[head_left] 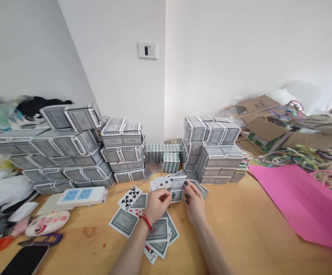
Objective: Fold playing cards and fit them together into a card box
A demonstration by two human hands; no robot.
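A small piece of folded playing cards (pixel 178 183) with grey patterned backs stands between my hands. My right hand (pixel 195 202), with dark nails, grips its right edge with the fingers bent. At its lower left edge, my left hand (pixel 157 205) is closed in a pinch, a red string on the wrist. Behind the left fingers lies a club card (pixel 163 182), face up. Loose face-down cards (pixel 123 221) spread around and under the left forearm, with a ten of clubs (pixel 130 198) at the upper left. More cards (pixel 203 190) lie behind my right hand.
Stacked blocks of folded cards rise at left (pixel 80 152) and right (pixel 220 160). Green-white card packs (pixel 170 162) stand between them. A power strip (pixel 81 195), a phone (pixel 25 260) and a cutter (pixel 44 240) lie left. Pink paper (pixel 300 206) and cardboard boxes (pixel 283 131) are right.
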